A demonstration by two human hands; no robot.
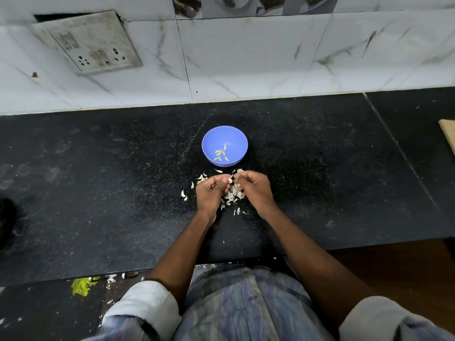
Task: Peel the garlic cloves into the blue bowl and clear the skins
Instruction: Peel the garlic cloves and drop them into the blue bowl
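Both hands met near the centre of the black speckled tabletop (98,148), fingers curled: left hand (211,190) and right hand (253,187) pinched one small pale garlic clove (230,180) between their fingertips. Papery white skins (232,196) lay heaped beneath and between them, a few scattered left. Just beyond stood the blue bowl (224,145), upright, holding several slim, yellowish peeled cloves (221,153).

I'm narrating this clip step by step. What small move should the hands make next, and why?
Probably pull the last skin off the clove pinched between the left hand and right hand, then drop it in the blue bowl just beyond, which already holds several peeled cloves. Skins lie piled beneath.
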